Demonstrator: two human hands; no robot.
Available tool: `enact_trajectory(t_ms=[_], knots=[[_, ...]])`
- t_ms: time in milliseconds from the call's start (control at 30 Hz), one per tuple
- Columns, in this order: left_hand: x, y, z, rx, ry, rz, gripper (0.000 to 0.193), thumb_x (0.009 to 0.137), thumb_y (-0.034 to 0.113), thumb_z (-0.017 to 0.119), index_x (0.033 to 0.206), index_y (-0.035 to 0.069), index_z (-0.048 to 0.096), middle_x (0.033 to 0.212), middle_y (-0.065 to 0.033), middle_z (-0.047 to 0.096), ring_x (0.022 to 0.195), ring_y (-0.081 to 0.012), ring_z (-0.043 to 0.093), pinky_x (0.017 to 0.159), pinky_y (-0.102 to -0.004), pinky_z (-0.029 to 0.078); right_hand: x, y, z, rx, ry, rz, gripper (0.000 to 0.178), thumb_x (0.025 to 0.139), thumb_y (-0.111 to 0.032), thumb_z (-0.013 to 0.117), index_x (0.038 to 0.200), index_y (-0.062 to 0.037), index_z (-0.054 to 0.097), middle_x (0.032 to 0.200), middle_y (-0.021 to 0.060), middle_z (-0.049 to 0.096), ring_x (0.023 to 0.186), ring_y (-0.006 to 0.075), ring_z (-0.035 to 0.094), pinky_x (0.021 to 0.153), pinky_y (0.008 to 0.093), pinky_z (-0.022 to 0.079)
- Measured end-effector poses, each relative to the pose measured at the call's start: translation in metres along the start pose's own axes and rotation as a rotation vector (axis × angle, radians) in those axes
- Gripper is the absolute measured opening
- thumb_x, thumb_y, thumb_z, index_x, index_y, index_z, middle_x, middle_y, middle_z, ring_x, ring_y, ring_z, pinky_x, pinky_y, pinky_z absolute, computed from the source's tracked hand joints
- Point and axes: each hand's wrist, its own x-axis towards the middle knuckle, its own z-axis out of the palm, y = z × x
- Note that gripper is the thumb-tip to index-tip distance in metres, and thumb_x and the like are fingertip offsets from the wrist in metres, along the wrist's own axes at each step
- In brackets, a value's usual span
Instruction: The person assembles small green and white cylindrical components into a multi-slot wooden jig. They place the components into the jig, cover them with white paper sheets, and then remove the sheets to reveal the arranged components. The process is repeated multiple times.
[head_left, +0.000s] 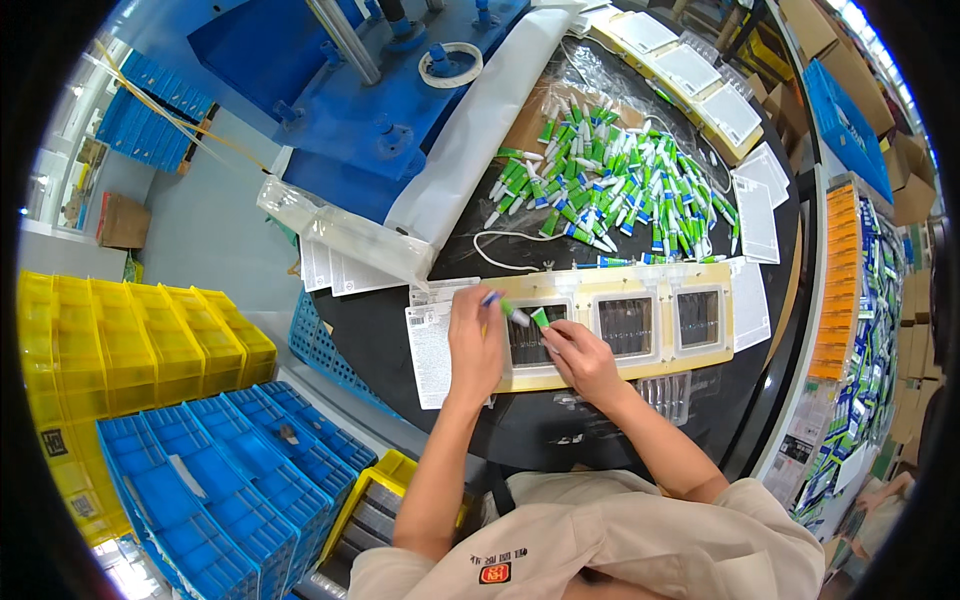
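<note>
In the head view, we have our left hand [475,345] over the left end of a pale yellow frame [726,312], its fingers closed on a blue, green and white tube [508,309] that sticks out to the right. Our right hand [590,362] comes in from the near right, thumb and fingers pinched on a green tube [540,318]; both tubes are above the frame's left window, close to each other. The frame lies across the black worktop [525,430], with three dark windows in a row. Just left of it we see a printed white card [430,362], and at its near edge, toward the right, a clear plastic tray [668,396]. Beyond the frame lies a loose heap of tubes [615,185], with a white cable [481,250] to its left. A second yellow frame [741,150] carrying white cards stands at the far right. At the far left we see a blue machine [320,110]; nearer to us on the left are yellow crates [135,340] and blue crates [215,470].
</note>
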Motion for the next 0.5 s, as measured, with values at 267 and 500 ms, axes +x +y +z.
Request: enact_trajectory(t_ms=[267, 500], knots=[[-0.056, -0.008, -0.035, -0.741, 0.046, -0.791, 0.030, 0.109, 0.016, 0.044, 0.135, 0.001, 0.047, 0.102, -0.0088, 0.063, 0.089, -0.0176, 0.065, 0.083, -0.0373, 0.058, -0.001, -0.017, 0.012, -0.252, -0.107, -0.092, 0.036, 0.080, -0.020, 0.078, 0.110, -0.0013, 0.070, 0.111, 0.0107, 0.066, 0.101, 0.0278, 0.065, 0.086, 0.0387, 0.053], [-0.076, -0.007, -0.023, -0.138, -0.038, -0.314, 0.048, 0.101, -0.001, 0.055, 0.147, -0.005, 0.046, 0.119, -0.0157, 0.068, 0.091, -0.0184, 0.069, 0.086, -0.0337, 0.058, 0.059, 0.028, -0.023, -0.230, 0.128, 0.190, 0.022, 0.083, -0.013, 0.075, 0.101, -0.0033, 0.069, 0.108, 0.0124, 0.068, 0.099, 0.0324, 0.063, 0.085, 0.0427, 0.052]])
